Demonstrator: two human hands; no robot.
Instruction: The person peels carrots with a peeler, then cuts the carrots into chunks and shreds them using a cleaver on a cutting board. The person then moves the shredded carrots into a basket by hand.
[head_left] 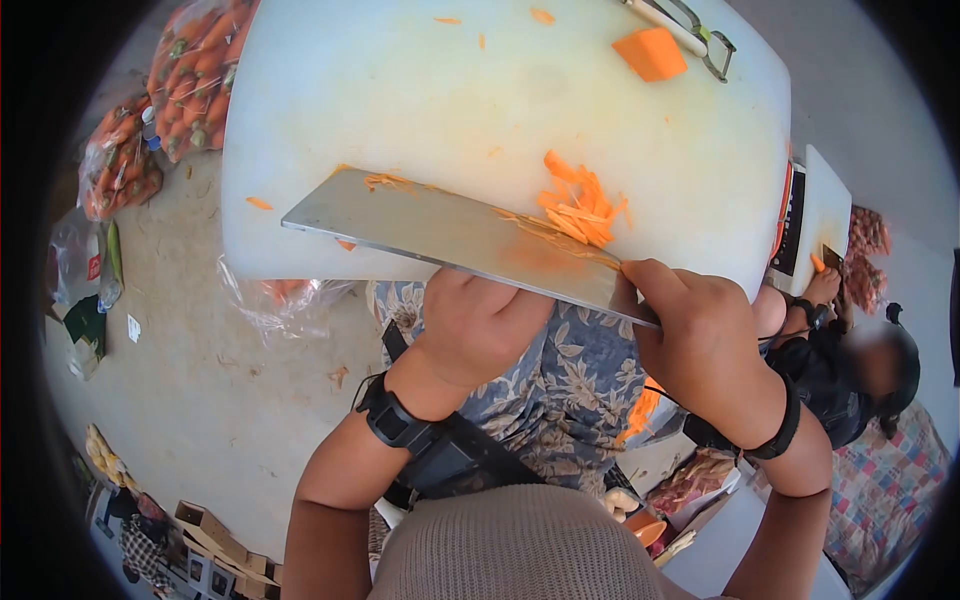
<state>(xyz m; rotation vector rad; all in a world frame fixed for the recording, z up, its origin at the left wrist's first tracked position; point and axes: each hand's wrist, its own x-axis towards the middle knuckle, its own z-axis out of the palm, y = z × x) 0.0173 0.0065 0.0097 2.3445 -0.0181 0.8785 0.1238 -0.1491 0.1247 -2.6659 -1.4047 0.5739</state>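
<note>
bags of carrots [195, 70] lie left of the white cutting board [420, 90]. a broad steel cleaver [440, 235] slants over the board's near edge, its flat flecked with orange shavings. the left hand [475, 325] sits below the blade, fingers curled, tips hidden; i cannot tell its grip. carrot shreds [580, 210] on the board touch the blade. the right hand [700, 335] wraps tight round the cleaver's handle end. 1 carrot chunk [650, 53] rests far right.

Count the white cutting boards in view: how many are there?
2. The large cutting board lies under the cleaver; the small cutting board is at the right edge, before another person. More may be hidden outside the view.
</note>
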